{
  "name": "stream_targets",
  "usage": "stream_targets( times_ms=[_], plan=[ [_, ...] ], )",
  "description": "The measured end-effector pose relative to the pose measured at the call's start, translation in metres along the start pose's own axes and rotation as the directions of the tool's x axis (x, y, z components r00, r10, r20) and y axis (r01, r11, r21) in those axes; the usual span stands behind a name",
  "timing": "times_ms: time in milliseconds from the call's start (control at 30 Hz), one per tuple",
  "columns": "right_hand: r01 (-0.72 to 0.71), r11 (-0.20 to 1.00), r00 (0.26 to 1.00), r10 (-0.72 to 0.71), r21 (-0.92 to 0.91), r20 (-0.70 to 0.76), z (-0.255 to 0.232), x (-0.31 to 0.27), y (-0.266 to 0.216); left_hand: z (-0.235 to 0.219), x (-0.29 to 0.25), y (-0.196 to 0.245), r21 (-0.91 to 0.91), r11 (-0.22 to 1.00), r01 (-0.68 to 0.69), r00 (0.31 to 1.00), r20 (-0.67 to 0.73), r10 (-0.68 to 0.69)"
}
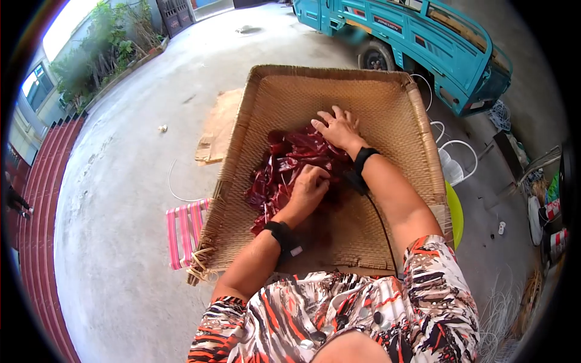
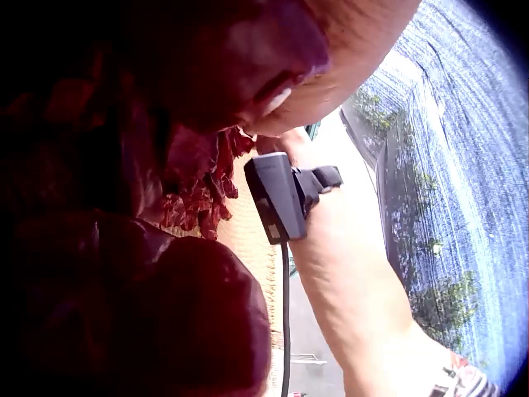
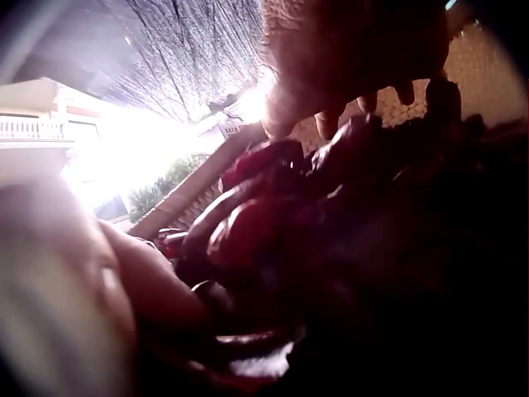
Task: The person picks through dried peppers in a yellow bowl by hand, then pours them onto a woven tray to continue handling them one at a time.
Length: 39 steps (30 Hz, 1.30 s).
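A heap of glossy dark red dried chili peppers [image 1: 296, 154] lies in a shallow woven basket [image 1: 387, 100]. My left hand [image 1: 307, 190] is down on the near part of the heap, its fingers curled in among the peppers. In the left wrist view, large peppers [image 2: 198, 306] fill the dark foreground beside the fingers. Farther up and to the right, my right hand [image 1: 340, 130] rests on the heap's far edge with its fingers spread. The right wrist view shows fingertips [image 3: 326, 124] over the peppers, much of which lies in deep shadow.
Left of the basket are a flat brown board [image 1: 219, 124] and a pink striped seat [image 1: 186, 233]. A teal cargo tricycle [image 1: 423, 45] stands behind on the right. A black cable [image 1: 382, 224] runs from the right wrist. Beside the basket are white handles [image 1: 463, 163] and a yellow-green rim [image 1: 454, 215].
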State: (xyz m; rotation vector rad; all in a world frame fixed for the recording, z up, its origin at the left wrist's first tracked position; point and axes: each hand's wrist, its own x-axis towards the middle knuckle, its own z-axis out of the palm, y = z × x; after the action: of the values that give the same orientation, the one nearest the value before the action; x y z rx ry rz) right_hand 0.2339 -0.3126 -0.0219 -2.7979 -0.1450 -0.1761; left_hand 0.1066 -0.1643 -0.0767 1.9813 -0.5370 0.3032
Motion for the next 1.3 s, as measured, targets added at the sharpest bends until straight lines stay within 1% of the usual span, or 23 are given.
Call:
stream_targets(
  times_ms=[100,200,333,367,400,433,467,500,533,600,667,700,733,767,800,833,933,967,1067,1100,1200,1233,1300],
  plan=[
    [-0.083,0.997,0.993,0.083,-0.002,0.085,0.008,0.006,-0.008,-0.003,0.001,0.012,0.006,1.000,0.016,0.999,0.047,-0.017],
    [-0.072,0.993,0.966,0.046,0.094,0.256,0.006,0.000,-0.011,-0.009,0.000,0.031,-0.013,0.998,0.057,0.993,0.106,-0.055],
    [0.046,0.983,0.931,-0.107,0.179,0.350,0.018,-0.017,-0.005,-0.015,-0.002,0.048,-0.253,0.967,0.014,0.986,0.166,0.029],
    [0.085,0.970,0.919,-0.165,0.229,0.357,0.020,-0.026,-0.001,-0.017,-0.003,0.052,-0.249,0.967,-0.047,0.987,0.138,0.083],
    [0.082,0.974,0.903,-0.163,0.213,0.397,0.000,-0.044,-0.009,-0.019,-0.004,0.060,-0.244,0.964,-0.108,0.984,0.113,0.138],
    [0.085,0.963,0.895,-0.186,0.255,0.406,0.003,-0.050,-0.005,-0.020,-0.005,0.063,-0.238,0.956,-0.171,0.977,0.087,0.196],
    [0.087,0.951,0.888,-0.209,0.297,0.410,0.007,-0.055,0.000,-0.022,-0.006,0.068,-0.186,0.954,-0.236,0.970,0.016,0.243],
    [0.057,0.952,0.903,-0.178,0.301,0.392,-0.001,-0.068,-0.005,-0.025,-0.005,0.072,-0.128,0.946,-0.299,0.954,-0.052,0.294],
    [0.100,0.959,0.939,-0.180,0.267,0.294,-0.011,-0.084,-0.010,-0.027,-0.004,0.073,-0.061,0.932,-0.356,0.930,-0.120,0.348],
    [0.181,0.930,0.879,-0.299,0.321,0.371,-0.011,-0.081,-0.002,-0.027,-0.001,0.068,-0.050,0.958,-0.281,0.944,-0.196,0.267],
    [0.272,0.947,0.867,-0.319,0.174,0.383,-0.015,-0.071,0.000,-0.031,0.000,0.065,-0.037,0.988,-0.151,0.954,-0.266,0.136],
    [0.316,0.944,0.861,-0.329,0.100,0.388,-0.018,-0.065,0.000,-0.031,0.004,0.060,-0.008,0.989,-0.146,0.957,-0.255,0.139],
    [0.314,0.930,0.883,-0.360,0.189,0.301,-0.024,-0.060,0.000,-0.027,0.009,0.050,0.182,0.969,-0.169,0.940,-0.267,0.214],
    [0.242,0.908,0.915,-0.331,0.342,0.231,-0.025,-0.051,-0.002,-0.022,0.010,0.043,0.303,0.934,-0.191,0.922,-0.272,0.277],
    [0.176,0.854,0.943,-0.289,0.489,0.166,-0.027,-0.041,-0.006,-0.020,0.013,0.043,0.421,0.883,-0.209,0.901,-0.268,0.341],
    [0.146,0.860,0.963,-0.237,0.490,0.130,-0.032,-0.033,-0.013,-0.014,0.009,0.037,0.429,0.881,-0.197,0.925,-0.217,0.313],
    [0.247,0.856,0.945,-0.317,0.455,0.083,-0.008,-0.010,-0.022,-0.006,-0.003,0.029,0.657,0.730,-0.190,0.981,0.102,0.164],
    [0.348,0.862,0.912,-0.402,0.368,0.079,0.001,0.000,-0.027,-0.004,-0.003,0.031,0.664,0.728,-0.171,0.984,0.078,0.160],
    [0.477,0.835,0.870,-0.494,0.273,-0.008,0.039,0.020,-0.041,-0.003,-0.003,0.029,0.660,0.738,-0.143,0.989,0.078,0.122],
    [0.428,0.859,0.873,-0.473,0.281,0.116,0.040,0.022,-0.050,-0.005,-0.003,0.028,0.656,0.742,-0.141,0.990,0.097,0.103],
    [0.331,0.929,0.910,-0.361,0.167,0.206,0.039,0.016,-0.062,-0.007,-0.004,0.026,0.675,0.727,-0.123,0.991,0.115,0.061],
    [0.322,0.927,0.892,-0.365,0.191,0.269,0.042,0.022,-0.060,-0.007,-0.003,0.026,0.682,0.722,-0.119,0.991,0.122,0.048],
    [0.308,0.928,0.895,-0.356,0.208,0.266,0.042,0.021,-0.060,-0.009,-0.004,0.029,0.691,0.715,-0.108,0.991,0.134,0.020]
  ],
)
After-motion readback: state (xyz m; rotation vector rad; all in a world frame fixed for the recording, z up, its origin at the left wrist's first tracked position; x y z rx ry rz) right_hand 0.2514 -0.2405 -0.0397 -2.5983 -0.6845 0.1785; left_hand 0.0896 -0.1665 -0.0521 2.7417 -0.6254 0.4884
